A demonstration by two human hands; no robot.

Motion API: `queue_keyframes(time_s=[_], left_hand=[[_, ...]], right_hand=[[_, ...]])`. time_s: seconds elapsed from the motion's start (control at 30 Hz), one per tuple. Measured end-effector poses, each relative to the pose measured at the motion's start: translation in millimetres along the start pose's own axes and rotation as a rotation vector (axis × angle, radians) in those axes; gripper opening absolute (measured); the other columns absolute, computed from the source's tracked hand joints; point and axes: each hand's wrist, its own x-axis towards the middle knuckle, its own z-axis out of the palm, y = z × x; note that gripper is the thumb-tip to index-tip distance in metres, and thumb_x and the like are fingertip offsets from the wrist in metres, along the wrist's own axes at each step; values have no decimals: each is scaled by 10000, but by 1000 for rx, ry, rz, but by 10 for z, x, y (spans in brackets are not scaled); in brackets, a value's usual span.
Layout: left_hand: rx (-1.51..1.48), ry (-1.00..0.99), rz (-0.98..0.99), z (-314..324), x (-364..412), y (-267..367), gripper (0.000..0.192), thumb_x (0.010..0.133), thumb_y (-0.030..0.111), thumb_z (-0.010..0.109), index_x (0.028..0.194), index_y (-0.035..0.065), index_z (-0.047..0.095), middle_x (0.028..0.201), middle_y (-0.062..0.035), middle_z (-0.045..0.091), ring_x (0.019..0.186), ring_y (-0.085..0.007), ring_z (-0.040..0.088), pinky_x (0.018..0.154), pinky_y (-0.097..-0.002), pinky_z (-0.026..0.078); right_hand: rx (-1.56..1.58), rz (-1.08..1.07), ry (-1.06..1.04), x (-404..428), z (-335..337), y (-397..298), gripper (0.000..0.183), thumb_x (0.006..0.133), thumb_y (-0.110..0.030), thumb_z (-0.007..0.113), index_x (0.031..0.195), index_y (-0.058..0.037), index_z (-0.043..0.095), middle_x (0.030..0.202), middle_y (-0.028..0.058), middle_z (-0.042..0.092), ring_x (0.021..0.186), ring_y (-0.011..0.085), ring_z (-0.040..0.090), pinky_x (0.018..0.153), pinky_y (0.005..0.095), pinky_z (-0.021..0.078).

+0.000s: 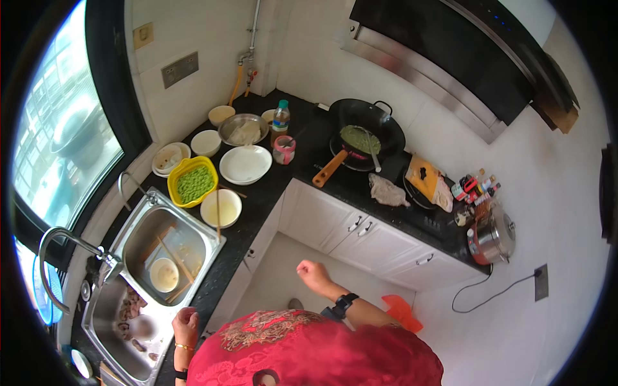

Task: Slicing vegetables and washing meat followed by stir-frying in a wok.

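Note:
My left hand (pixel 185 324) is at the front edge of the stainless steel sink (pixel 216 241), its fingers curled and partly hidden; whether it touches the rim is unclear. Over the floor, my right hand (pixel 313 276) hangs in a loose fist with nothing visible in it. One sink basin holds a bowl (pixel 164 275) and chopsticks (pixel 176 258); brownish food pieces (pixel 129 309) lie in the nearer basin. Beyond the sink stand a yellow basket (pixel 171 184) of green peas or beans (pixel 194 185) and a white bowl (pixel 212 205) with pale liquid, chopsticks across it.
A black wok (pixel 393 130) with green food (pixel 357 140) and a metal utensil (pixel 374 152) sits on the stove. Its wooden handle (pixel 330 169) juts over the counter. A cloth (pixel 387 189), bottles (pixel 475 188) and an electric pot (pixel 495 234) stand right. Behind are a white plate (pixel 245 163) and a bottle (pixel 280 118).

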Motion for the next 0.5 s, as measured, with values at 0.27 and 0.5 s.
queue_keyframes(time_s=[0.27, 0.5], left_hand=[[266, -217, 402, 1396, 304, 1369, 198, 712, 103, 627, 897, 34, 623, 727, -110, 618, 647, -236, 614, 602, -313, 497], [302, -395, 325, 1926, 616, 1960, 210, 713, 88, 644, 915, 31, 634, 763, -120, 625, 675, -211, 633, 614, -296, 509]], right_hand=[[-48, -4, 460, 1213, -2293, 836, 44, 760, -109, 590, 783, -74, 604, 669, 98, 609, 598, 218, 596, 550, 313, 452], [-350, -129, 402, 2016, -3191, 786, 333, 720, -57, 603, 1048, -75, 549, 1092, 112, 554, 930, 300, 567, 764, 364, 469]])
